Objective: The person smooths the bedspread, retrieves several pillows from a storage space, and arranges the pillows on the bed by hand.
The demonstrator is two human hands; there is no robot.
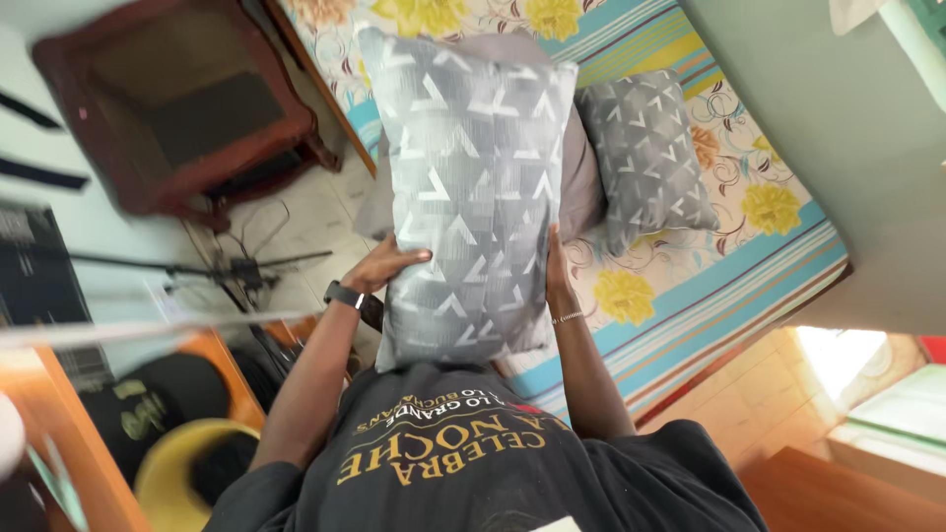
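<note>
In the head view, a grey patterned pillow (471,187) is held upright above the bed's flowered sheet (690,266), pressed between the flattened left hand (386,264) and right hand (558,271). A second pillow (645,158) is seen lying there; a wooden chair (177,108) is seen on the tiled floor (305,212).

A bed (690,246) with a floral, striped sheet fills the upper middle and right of the frame. A dark wooden chair (187,108) stands upper left on pale floor tiles (305,212). Bright light falls on the tiles at lower right, beneath a plain grey-green wall (847,128).
</note>
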